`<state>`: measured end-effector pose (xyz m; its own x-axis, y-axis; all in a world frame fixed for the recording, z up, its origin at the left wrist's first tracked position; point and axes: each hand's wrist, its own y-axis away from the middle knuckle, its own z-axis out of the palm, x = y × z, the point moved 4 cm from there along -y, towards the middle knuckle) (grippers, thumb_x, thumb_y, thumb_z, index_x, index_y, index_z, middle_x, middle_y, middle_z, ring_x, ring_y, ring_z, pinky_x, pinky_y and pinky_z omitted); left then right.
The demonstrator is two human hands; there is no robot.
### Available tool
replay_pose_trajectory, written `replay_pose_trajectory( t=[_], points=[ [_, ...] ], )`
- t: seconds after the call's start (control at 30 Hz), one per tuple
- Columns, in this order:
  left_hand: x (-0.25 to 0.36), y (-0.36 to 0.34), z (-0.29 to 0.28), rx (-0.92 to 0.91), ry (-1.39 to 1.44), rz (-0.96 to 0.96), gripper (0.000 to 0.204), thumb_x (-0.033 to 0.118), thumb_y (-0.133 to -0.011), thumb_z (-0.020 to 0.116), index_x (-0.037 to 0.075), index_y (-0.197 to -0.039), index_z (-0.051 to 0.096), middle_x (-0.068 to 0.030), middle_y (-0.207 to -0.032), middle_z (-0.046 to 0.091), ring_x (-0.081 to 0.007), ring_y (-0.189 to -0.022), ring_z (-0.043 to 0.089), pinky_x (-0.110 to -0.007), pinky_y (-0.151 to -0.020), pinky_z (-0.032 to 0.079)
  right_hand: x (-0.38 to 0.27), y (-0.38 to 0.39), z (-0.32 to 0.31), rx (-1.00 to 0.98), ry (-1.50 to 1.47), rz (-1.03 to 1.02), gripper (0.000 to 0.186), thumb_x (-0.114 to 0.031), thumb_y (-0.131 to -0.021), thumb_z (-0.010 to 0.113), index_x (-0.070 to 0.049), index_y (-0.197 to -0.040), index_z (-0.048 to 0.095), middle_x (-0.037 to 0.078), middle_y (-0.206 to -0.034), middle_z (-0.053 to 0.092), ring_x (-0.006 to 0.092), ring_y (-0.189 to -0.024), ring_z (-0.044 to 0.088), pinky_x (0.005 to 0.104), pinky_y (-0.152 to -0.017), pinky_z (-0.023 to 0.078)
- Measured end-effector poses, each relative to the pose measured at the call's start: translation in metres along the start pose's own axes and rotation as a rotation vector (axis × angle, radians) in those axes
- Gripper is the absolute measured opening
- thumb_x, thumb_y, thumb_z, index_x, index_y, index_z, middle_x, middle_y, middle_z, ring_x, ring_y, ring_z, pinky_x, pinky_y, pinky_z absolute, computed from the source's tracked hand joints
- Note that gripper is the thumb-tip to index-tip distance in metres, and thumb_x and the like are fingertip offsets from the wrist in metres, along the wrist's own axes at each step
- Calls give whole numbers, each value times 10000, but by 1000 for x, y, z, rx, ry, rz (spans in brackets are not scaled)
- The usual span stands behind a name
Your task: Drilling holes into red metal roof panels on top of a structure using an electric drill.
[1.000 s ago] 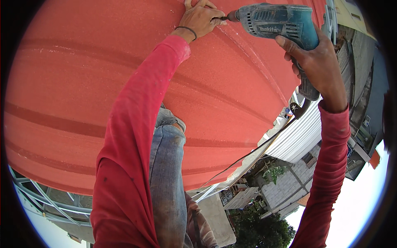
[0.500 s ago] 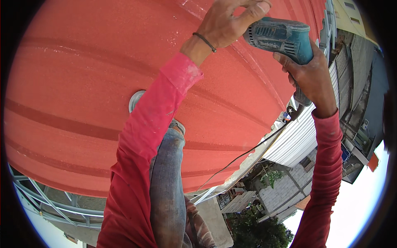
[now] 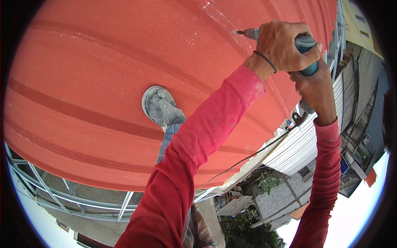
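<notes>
Compared with a second ago, our left hand [image 3: 283, 46] has left the tip of the bit [image 3: 237, 32], where its fingers were pinched, and now lies over the body of the drill [image 3: 305, 42], clasping it from above, with the thumb bent round the rear end. Our right hand [image 3: 316, 89] grasps the drill by its handle, as it did in both earlier views. Our left forearm has swung to the right, so one grey, dusty shoe [image 3: 159, 105] now shows fully on the red ribbed roof [image 3: 103, 78].

The drill is at the upper right, over the red roof and beside one of its raised ribs. Its long axis runs across the view, sloping slightly down to the right: the chuck [image 3: 249, 33] and bit point left, while the rear end faces right and the handle drops below it. We cannot tell whether the bit touches the metal.

We count one drill, one bit, two hands, one dark wristband [image 3: 265, 61] on the left wrist, and one black cord [image 3: 252, 156] trailing down and left from the handle. Past the roof's edge lies one white corrugated roof [image 3: 285, 155].
</notes>
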<state>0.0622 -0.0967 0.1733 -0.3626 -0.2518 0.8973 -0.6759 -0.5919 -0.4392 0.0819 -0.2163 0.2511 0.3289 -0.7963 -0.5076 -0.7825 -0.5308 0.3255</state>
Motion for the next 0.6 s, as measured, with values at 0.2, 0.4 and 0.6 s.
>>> replay_pose_trajectory(
  t=[0.2,0.4,0.6],
  points=[
    [0,-3,2,-16,39,-49,286,381,-803,745,103,-740,722,-66,-651,708,-264,-583,703,-362,-552,556,10,-7,-1,-22,1,8,430,-145,-824,815,22,-1174,630,149,-957,735,260,-850,725,378,-769,572],
    [-6,13,1,15,40,-84,287,372,-805,751,93,-746,717,-73,-661,710,-264,-595,707,-366,-557,560,5,4,10,-19,52,-45,443,-154,-821,824,10,-1182,627,168,-981,743,286,-865,736,390,-772,575],
    [-5,21,0,-29,55,-54,253,333,-827,736,83,-790,732,-73,-684,714,-258,-621,713,-364,-581,559,12,7,15,20,-1,42,468,-187,-820,844,2,-1187,626,161,-957,746,275,-842,736,380,-759,571]
  ],
)
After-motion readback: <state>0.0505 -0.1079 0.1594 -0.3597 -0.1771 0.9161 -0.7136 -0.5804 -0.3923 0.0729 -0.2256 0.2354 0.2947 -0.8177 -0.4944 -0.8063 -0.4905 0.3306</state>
